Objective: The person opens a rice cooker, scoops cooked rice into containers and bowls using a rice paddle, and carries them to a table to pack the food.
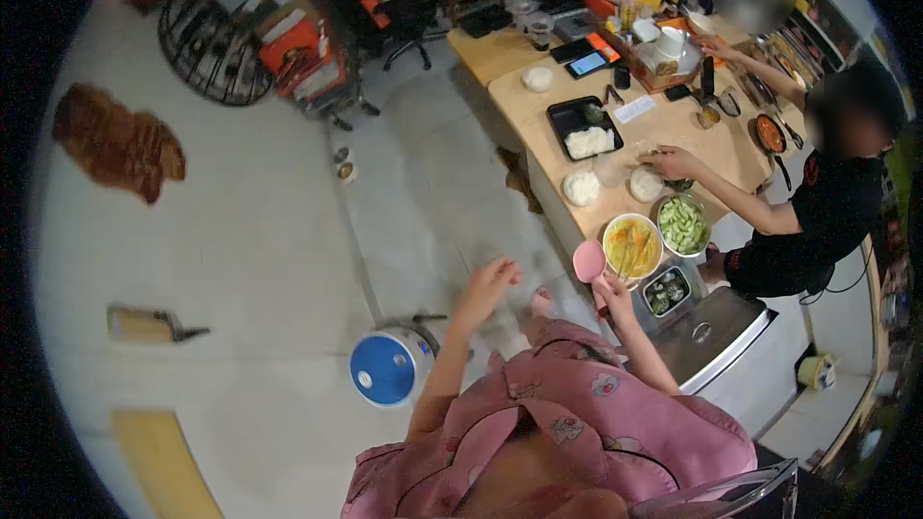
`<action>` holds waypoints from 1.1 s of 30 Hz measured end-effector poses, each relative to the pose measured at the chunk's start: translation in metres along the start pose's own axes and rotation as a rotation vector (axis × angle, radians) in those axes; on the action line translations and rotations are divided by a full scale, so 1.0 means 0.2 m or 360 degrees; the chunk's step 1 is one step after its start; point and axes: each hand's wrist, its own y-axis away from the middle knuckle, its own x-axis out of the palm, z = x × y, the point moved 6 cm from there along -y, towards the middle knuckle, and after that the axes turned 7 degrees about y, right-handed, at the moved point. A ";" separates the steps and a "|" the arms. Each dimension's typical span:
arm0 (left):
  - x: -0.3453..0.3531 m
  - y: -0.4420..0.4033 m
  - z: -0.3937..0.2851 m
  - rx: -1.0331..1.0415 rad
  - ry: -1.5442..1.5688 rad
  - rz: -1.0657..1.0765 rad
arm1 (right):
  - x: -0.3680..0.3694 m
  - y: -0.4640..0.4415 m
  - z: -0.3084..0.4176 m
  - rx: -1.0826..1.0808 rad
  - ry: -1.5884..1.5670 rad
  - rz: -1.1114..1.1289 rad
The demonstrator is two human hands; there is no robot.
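My right hand is closed around the handle of a pink ladle, whose round bowl points away from me beside the table edge. Right next to the ladle is a white bowl of yellow and orange food with a thin utensil standing in it. Behind that sits a bowl of sliced green cucumber. A small rectangular container with dark pieces lies close to my right hand. Over the floor hangs my left hand, its fingers loosely bent and apart, with nothing visible in it.
Across the wooden table, a co-worker in black reaches over with both arms. White mounds, a black tray, a phone and a frying pan lie there. A blue-topped round bin stands at my left.
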 end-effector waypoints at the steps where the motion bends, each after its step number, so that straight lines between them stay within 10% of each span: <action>1: 0.00 -0.17 0.00 0.0066 0.0028 0.0042 | 0.03 -0.05 0.10 -0.0020 0.0054 0.0005; 20: 1.11 -2.31 0.46 0.0350 -0.1844 0.1080 | 0.32 -0.34 0.27 -0.0085 -0.0888 -0.1800; 33: 0.14 -2.79 0.38 -0.0240 -0.1041 0.2303 | 0.87 -0.69 0.68 -0.0070 -0.0657 -0.2222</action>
